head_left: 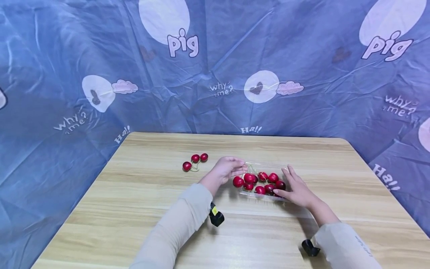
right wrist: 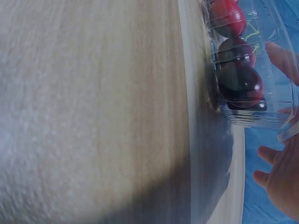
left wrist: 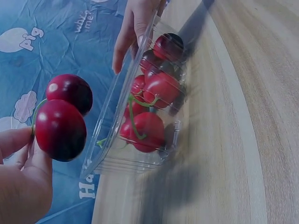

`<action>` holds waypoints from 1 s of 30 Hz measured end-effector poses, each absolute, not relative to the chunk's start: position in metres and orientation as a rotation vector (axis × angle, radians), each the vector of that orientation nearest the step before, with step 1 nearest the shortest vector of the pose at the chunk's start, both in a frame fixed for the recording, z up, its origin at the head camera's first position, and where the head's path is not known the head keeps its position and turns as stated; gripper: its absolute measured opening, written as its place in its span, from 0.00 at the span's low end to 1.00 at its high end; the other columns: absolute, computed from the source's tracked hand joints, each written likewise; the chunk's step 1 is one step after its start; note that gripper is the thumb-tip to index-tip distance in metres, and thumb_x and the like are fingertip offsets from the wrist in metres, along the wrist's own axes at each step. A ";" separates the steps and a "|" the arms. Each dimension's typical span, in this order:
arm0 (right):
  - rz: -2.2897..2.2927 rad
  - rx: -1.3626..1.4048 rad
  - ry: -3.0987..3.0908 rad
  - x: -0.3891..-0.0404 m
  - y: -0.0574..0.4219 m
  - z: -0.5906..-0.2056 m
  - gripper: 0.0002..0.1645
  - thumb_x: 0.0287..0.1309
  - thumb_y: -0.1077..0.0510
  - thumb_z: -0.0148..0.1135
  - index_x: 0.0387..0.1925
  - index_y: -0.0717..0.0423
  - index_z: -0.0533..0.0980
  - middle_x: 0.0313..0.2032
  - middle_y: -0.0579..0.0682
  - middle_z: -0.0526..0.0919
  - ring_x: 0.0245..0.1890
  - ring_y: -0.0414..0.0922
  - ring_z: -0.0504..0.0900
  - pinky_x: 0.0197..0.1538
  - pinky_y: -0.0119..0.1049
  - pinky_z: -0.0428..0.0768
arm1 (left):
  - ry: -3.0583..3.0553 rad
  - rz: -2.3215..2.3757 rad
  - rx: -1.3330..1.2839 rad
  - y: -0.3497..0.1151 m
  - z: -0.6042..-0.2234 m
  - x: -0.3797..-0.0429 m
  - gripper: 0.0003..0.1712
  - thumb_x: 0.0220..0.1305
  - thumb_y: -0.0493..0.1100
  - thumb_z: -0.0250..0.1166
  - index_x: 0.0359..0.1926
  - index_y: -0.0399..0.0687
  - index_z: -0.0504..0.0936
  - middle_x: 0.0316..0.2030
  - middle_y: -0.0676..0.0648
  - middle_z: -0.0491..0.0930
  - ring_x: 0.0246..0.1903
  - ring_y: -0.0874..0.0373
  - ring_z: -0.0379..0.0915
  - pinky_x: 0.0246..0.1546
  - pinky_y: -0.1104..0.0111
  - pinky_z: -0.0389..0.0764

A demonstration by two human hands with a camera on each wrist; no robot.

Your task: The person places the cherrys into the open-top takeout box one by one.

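Observation:
My left hand (head_left: 229, 169) pinches thin green stems between thumb and fingers. Two dark red cherries (left wrist: 60, 131) hang from them, beside the left end of a clear plastic box (left wrist: 105, 119) in the left wrist view. More red cherries (head_left: 269, 189) lie inside the box, some with green stems. At the box's right end, my right hand (head_left: 299, 190) holds its rim. The thumb reaches over the near side and the other fingers spread toward the far corner. In the right wrist view, part of this hand (right wrist: 287, 179) shows at the box's end.
Three cherries (head_left: 195, 158) with joined stems lie on the wooden table (head_left: 151, 198), left of my left hand. A blue printed cloth (head_left: 208, 108) hangs behind the table. Black wrist devices (head_left: 216, 216) sit under both forearms.

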State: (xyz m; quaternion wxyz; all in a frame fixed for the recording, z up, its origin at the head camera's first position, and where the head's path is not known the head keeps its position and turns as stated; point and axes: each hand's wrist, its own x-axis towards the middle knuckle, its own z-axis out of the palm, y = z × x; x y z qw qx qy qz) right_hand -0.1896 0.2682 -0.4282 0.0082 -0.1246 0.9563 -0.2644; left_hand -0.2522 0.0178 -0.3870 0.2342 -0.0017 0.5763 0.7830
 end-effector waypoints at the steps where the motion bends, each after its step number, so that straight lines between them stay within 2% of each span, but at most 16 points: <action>1: -0.825 -0.389 2.989 -0.189 0.268 -0.428 0.52 0.47 0.42 0.58 0.61 0.69 0.47 0.62 0.69 0.38 0.57 0.70 0.44 0.54 0.66 0.48 | 1.579 2.151 -0.004 0.019 -0.387 -0.253 0.16 0.55 0.28 0.54 0.46 0.24 0.68 0.37 0.31 0.75 0.41 0.43 0.72 0.43 0.63 0.76; 9: -0.825 -0.386 2.991 -0.190 0.268 -0.428 0.51 0.47 0.42 0.58 0.61 0.69 0.47 0.62 0.69 0.38 0.57 0.70 0.44 0.54 0.67 0.48 | 1.562 2.167 -0.017 0.029 -0.391 -0.255 0.15 0.56 0.27 0.53 0.46 0.23 0.68 0.38 0.30 0.75 0.39 0.44 0.74 0.41 0.65 0.78; 16: -0.823 -0.390 2.995 -0.188 0.267 -0.426 0.51 0.47 0.42 0.58 0.61 0.70 0.48 0.62 0.69 0.39 0.56 0.70 0.44 0.53 0.67 0.48 | 1.544 2.182 -0.012 0.039 -0.395 -0.256 0.14 0.56 0.26 0.52 0.44 0.22 0.69 0.40 0.28 0.73 0.42 0.40 0.70 0.43 0.63 0.77; 21: -0.824 -0.388 2.990 -0.186 0.265 -0.424 0.51 0.47 0.42 0.58 0.61 0.69 0.48 0.62 0.70 0.39 0.57 0.70 0.44 0.54 0.67 0.48 | 1.554 2.168 -0.014 0.044 -0.398 -0.256 0.15 0.56 0.27 0.52 0.45 0.21 0.68 0.39 0.28 0.73 0.41 0.42 0.72 0.43 0.62 0.76; 30: -0.813 -0.390 2.995 -0.188 0.266 -0.423 0.51 0.47 0.42 0.58 0.61 0.69 0.48 0.62 0.69 0.39 0.57 0.70 0.45 0.54 0.67 0.49 | 1.602 2.146 -0.089 0.050 -0.399 -0.255 0.09 0.54 0.27 0.54 0.38 0.27 0.74 0.33 0.33 0.77 0.38 0.45 0.75 0.41 0.64 0.78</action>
